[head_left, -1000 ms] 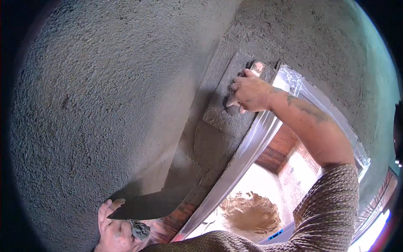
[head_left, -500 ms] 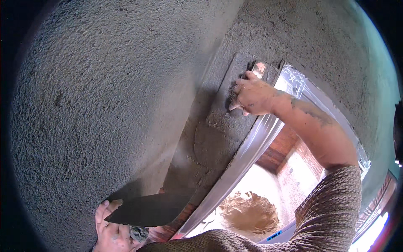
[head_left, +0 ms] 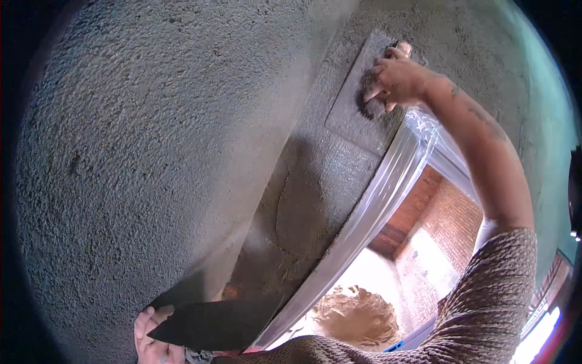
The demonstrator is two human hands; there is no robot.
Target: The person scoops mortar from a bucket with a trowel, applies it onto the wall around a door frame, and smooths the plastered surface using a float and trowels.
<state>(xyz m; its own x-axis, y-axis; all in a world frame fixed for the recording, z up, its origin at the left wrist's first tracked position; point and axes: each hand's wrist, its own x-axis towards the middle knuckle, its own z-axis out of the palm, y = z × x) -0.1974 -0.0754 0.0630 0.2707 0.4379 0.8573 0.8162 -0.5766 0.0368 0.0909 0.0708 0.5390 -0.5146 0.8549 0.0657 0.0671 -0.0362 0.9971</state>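
My right hand (head_left: 397, 79) is closed around the handle of a flat plastering float (head_left: 354, 112). The float's rectangular plate lies against the wet grey mortar strip (head_left: 303, 194) beside the opening, near its upper end. At the lower left, my left hand (head_left: 159, 343) grips a trowel with a dark blade (head_left: 218, 324). Mortar coats what shows of its handle, and part of that hand is cut off by the lower edge. The blade stretches right from the fingers, across the lower end of the strip.
Rough grey plastered wall (head_left: 139, 151) fills the left side. Clear plastic sheeting (head_left: 364, 224) lines the edge of the opening. Through it show a brick wall (head_left: 454, 212) and a heap of sand (head_left: 357, 312).
My right hand has moved the float up and slightly right along the strip, uncovering mortar below it. The left hand and trowel have dropped slightly.
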